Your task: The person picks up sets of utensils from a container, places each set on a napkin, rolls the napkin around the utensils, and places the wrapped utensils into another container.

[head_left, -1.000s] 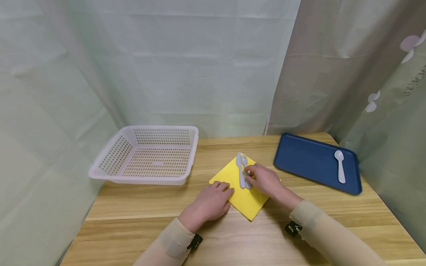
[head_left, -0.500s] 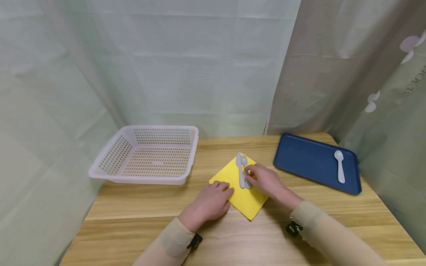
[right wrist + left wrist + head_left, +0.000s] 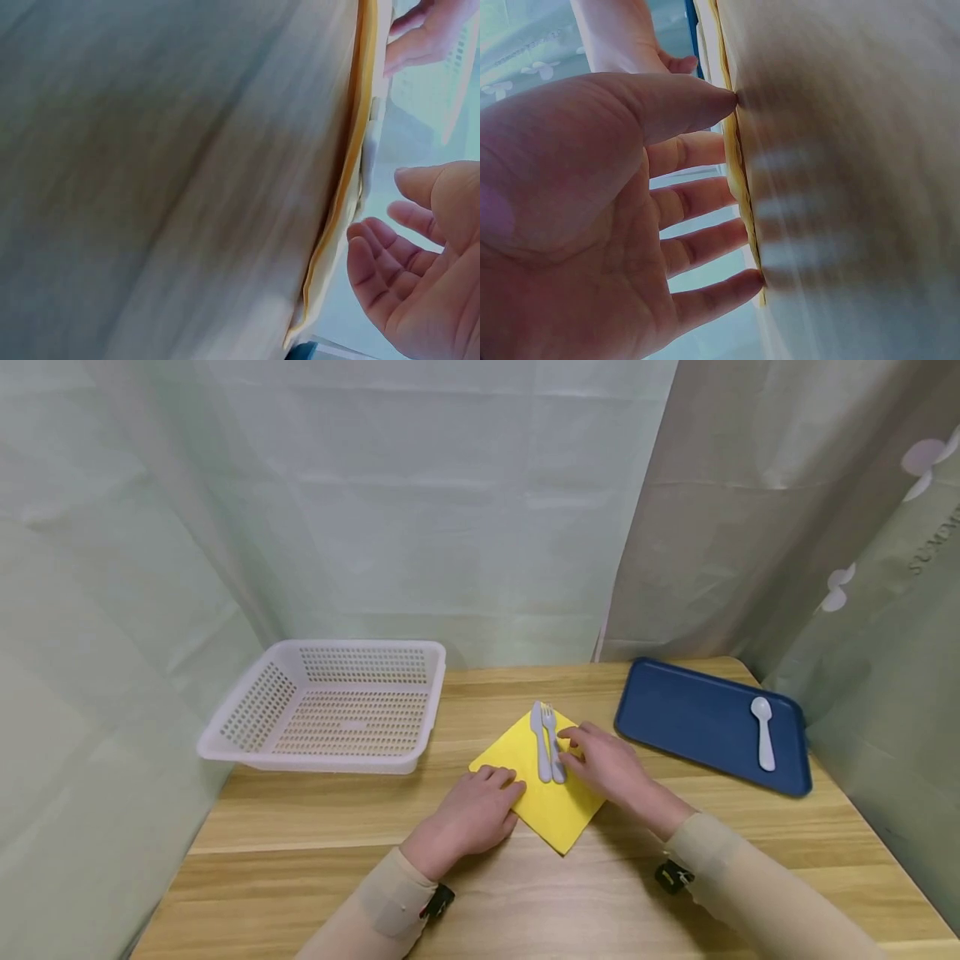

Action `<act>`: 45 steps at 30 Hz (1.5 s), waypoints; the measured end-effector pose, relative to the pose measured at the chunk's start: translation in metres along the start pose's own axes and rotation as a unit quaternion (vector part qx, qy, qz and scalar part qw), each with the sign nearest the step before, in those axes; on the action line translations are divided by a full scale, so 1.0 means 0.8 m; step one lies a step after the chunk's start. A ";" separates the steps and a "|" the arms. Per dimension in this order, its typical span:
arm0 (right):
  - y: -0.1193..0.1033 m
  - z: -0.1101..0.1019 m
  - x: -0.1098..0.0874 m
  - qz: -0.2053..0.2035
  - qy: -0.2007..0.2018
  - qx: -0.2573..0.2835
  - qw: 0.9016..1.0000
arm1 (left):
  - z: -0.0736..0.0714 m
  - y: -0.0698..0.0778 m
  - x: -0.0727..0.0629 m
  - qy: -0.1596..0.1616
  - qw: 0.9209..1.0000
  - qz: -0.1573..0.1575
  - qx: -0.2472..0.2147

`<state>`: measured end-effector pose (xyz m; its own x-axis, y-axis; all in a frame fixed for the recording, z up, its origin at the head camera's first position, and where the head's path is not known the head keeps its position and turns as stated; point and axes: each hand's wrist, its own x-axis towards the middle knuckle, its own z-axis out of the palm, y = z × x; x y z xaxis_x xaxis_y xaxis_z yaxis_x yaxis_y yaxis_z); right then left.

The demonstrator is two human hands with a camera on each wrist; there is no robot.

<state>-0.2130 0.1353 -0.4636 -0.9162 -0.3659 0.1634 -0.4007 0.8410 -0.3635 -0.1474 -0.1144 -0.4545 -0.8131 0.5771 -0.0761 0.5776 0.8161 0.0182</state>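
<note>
On the table lies a folded yellow napkin (image 3: 551, 814), turned so one corner points toward me. A grey knife (image 3: 543, 760) and a grey fork (image 3: 553, 752) rest side by side on it. My left hand (image 3: 472, 814) rests on the napkin's left edge; in the left wrist view its fingers (image 3: 697, 199) are spread and nearly straight, fingertips against the napkin's edge. Just right of the fork is my right hand (image 3: 607, 764), its fingers loosely bent. In the right wrist view a gap shows between its thumb and fingers (image 3: 375, 270), with nothing held.
A white perforated basket (image 3: 416, 768) stands at the back left of the wooden table (image 3: 315, 877). At the back right is a blue tray (image 3: 690, 706) bearing a white spoon (image 3: 763, 735). Curtains (image 3: 420, 510) enclose the table at the back and sides.
My right hand has let go of the fork and drawn slightly right, away from it. The left hand, napkin and cutlery stay about where they were.
</note>
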 end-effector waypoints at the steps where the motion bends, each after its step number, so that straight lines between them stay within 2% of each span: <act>1: 0.001 -0.001 -0.001 -0.005 0.005 -0.006 1.000 | -0.001 0.000 0.000 -0.001 1.000 -0.001 0.001; 5: 0.003 -0.005 -0.004 -0.024 0.023 -0.031 0.999 | -0.003 -0.001 -0.002 -0.006 1.000 -0.004 -0.003; 15: 0.017 -0.019 -0.015 -0.033 0.041 -0.064 0.997 | 0.000 0.000 0.000 -0.007 1.000 0.001 -0.002; 23: 0.028 -0.028 -0.020 -0.035 0.034 -0.088 0.995 | -0.002 0.002 0.002 -0.016 1.000 -0.005 0.002; 39: 0.061 -0.053 -0.034 -0.025 0.032 -0.115 0.993 | 0.003 0.001 0.001 -0.012 1.000 -0.005 0.005; 45: 0.073 -0.063 -0.039 -0.009 0.029 -0.115 0.993 | 0.003 0.001 0.001 -0.007 1.000 -0.003 0.007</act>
<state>-0.2073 0.2161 -0.4437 -0.9046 -0.3630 0.2235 -0.3987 0.9059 -0.1427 -0.1474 -0.1134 -0.4573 -0.8156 0.5714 -0.0908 0.5736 0.8192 0.0030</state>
